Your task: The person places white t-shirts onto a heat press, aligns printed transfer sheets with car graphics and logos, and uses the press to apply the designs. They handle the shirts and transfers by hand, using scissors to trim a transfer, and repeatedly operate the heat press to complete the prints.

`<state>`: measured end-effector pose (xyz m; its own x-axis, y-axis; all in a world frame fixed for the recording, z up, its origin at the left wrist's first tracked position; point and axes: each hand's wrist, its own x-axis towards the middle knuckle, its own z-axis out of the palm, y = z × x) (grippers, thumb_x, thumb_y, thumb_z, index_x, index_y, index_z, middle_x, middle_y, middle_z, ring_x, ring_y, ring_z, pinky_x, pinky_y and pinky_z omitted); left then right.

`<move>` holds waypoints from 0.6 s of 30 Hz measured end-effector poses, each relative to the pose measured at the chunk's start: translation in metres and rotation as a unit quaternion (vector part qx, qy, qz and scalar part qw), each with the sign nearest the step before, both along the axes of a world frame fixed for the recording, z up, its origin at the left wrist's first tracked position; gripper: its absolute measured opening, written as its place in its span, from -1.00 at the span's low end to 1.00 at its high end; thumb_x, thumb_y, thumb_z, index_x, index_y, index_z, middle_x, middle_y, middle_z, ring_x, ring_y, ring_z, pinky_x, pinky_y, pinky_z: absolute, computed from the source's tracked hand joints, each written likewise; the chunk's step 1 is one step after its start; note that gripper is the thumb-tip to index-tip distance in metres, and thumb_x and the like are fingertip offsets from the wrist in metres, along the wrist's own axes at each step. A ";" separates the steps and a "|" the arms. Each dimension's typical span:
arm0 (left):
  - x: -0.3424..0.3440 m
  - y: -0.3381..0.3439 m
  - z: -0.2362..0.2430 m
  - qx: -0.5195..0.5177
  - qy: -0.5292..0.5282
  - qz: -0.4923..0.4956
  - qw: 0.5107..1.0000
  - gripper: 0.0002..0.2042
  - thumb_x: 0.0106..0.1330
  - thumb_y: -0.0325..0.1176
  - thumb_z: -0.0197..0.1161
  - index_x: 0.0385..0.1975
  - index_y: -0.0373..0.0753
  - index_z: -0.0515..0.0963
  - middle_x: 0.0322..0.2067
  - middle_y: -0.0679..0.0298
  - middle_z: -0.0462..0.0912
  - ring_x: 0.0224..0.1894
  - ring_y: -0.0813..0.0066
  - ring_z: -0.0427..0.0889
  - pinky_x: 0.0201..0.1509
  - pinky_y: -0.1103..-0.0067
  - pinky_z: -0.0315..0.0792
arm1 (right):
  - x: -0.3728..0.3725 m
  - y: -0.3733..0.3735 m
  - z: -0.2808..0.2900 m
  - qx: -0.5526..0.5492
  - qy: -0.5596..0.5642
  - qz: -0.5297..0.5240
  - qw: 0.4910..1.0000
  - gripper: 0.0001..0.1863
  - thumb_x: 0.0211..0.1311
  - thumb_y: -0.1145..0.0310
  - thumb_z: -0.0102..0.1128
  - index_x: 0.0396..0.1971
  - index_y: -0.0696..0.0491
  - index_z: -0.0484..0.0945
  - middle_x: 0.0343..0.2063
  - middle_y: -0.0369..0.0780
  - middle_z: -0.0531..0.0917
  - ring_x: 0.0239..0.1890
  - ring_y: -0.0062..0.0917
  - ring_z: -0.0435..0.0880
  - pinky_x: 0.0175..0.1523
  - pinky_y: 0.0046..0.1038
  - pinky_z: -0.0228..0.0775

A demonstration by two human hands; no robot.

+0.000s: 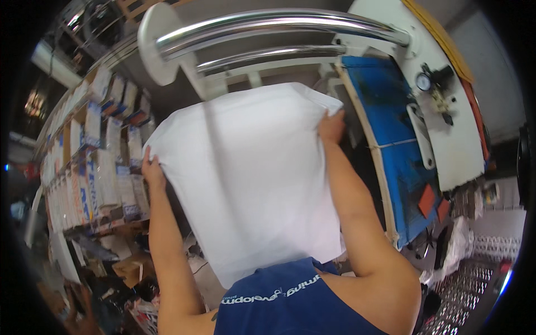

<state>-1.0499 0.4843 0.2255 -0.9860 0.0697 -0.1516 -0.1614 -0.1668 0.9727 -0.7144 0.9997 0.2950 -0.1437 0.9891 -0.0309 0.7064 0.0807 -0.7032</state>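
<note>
A large white cloth [268, 167], which could be a garment, is stretched out between my hands and hangs down toward my blue shirt. My left hand [152, 167] grips its upper left edge, fingers closed around the fabric. At the upper right corner my right hand [333, 127] pinches the cloth in the same way. A soft grey shadow runs down the left half of the fabric. Whatever lies directly behind the cloth is hidden.
Chrome rollers [290, 30] on a white machine frame [153, 42] cross the far side. To the right stands a blue wood-edged panel [391, 128] beside a white plate with a pressure gauge [423, 82]. Stacked cardboard boxes [92, 167] fill the left.
</note>
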 end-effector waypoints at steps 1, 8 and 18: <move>0.001 -0.002 0.002 -0.014 0.015 -0.022 1.000 -0.47 0.45 -0.68 0.08 0.41 -0.19 0.45 0.12 0.05 0.66 -0.05 0.34 0.71 -0.01 0.46 0.64 | -0.002 -0.001 -0.004 0.089 -0.032 -0.015 0.995 -0.34 0.36 0.15 0.30 0.31 0.24 0.35 0.21 0.21 0.56 0.30 0.08 0.53 0.36 -0.07 0.37; 0.011 -0.003 0.025 -0.375 0.184 0.004 0.909 -0.41 0.28 -0.46 0.36 0.37 -0.22 0.49 0.02 -0.15 0.63 0.01 0.07 0.67 0.12 0.43 0.52 | 0.006 0.026 -0.015 0.091 0.006 0.007 0.996 -0.38 0.31 0.17 0.41 0.17 0.32 0.47 0.13 0.16 0.63 0.19 0.04 0.63 0.28 -0.09 0.43; -0.001 -0.010 0.017 -0.334 0.106 -0.008 0.936 -0.46 0.34 -0.53 0.33 0.36 -0.20 0.51 0.06 -0.01 0.65 0.03 0.17 0.67 0.08 0.40 0.56 | 0.004 0.025 -0.030 0.062 0.041 0.009 0.997 -0.37 0.27 0.13 0.46 0.14 0.29 0.53 0.09 0.12 0.67 0.18 -0.03 0.65 0.29 -0.12 0.45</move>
<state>-1.0513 0.4746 0.2423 -0.9985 0.0444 0.0328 0.0504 0.4919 0.8692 -0.7109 1.0242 0.2648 -0.1595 0.9817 0.1041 0.6450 0.1834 -0.7419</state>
